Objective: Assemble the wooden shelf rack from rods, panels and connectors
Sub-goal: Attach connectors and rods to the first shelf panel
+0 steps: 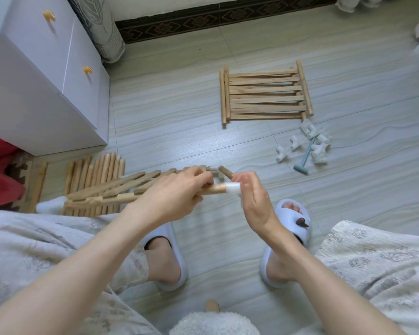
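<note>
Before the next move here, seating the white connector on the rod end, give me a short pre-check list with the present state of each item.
1. Left hand grips the panel's rod: ok.
2. Right hand holds the white connector: ok.
3. Connector is at the rod end: ok.
4. Connector fully seated: cannot tell, fingers hide the joint.
5. Spare connectors lie on the floor ahead: ok.
6. Small hammer lies among them: ok.
</note>
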